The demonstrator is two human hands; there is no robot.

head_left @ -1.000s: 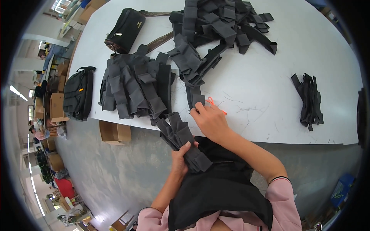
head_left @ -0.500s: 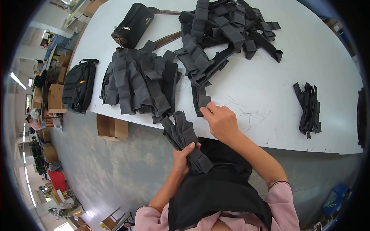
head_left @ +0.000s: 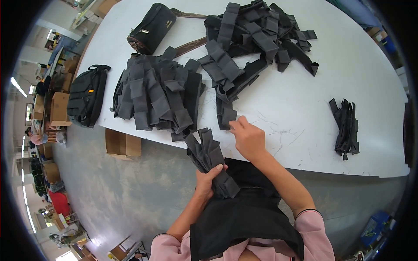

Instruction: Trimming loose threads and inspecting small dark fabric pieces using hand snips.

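My left hand [head_left: 209, 180] is closed round a bundle of dark grey fabric strips [head_left: 208, 152], held upright just off the table's near edge, above my black apron [head_left: 248, 222]. My right hand [head_left: 249, 138] is over the table edge with thumb and forefinger pinched together. Its fingertips meet the near end of a folded dark grey strip [head_left: 226, 116]; whether they grip the cloth or a thread is too small to tell. That strip trails from a loose heap of strips [head_left: 257, 32] farther back. Left of it lies a thick pile of similar strips [head_left: 152, 95].
On the white table [head_left: 300, 100] are loose threads [head_left: 283, 129], a small strip bundle [head_left: 346, 128] at right, and a black shoulder bag [head_left: 153, 28] with a brown strap. A black backpack [head_left: 88, 96] is at the left edge. An open cardboard box [head_left: 123, 144] is below the table edge.
My right hand has shifted slightly and stays pinched at the strip's end. My left hand keeps its bundle. The whole view has turned a little.
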